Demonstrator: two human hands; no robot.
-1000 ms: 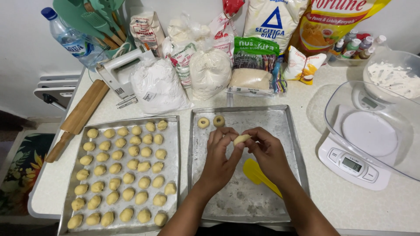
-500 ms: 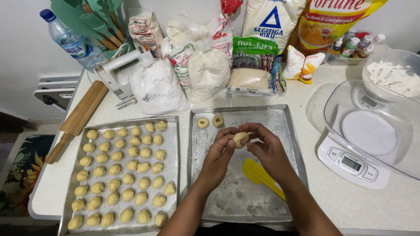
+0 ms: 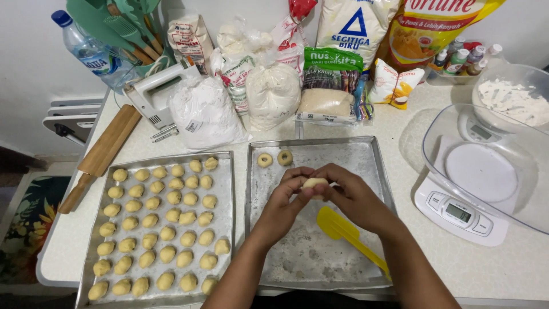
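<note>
Head view shows the dough ball [image 3: 315,183] pinched between the fingertips of my left hand [image 3: 284,200] and my right hand [image 3: 351,197], both closed on it from either side, neither one nearer. It sits above the upper middle of the floured baking tray [image 3: 373,150], with its slightly longer axis running left to right. Two dough rings [image 3: 275,158] lie just beyond my fingers, and the yellow spatula [image 3: 343,233] lies below my right wrist.

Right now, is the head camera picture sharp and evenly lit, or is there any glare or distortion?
Head view: sharp and evenly lit, soft shadows only; the dough ball between both hands is crisp. Mild glare on the clear scale bowl. Wide-angle bending shows at the edges, where the counter edge curves.
</note>
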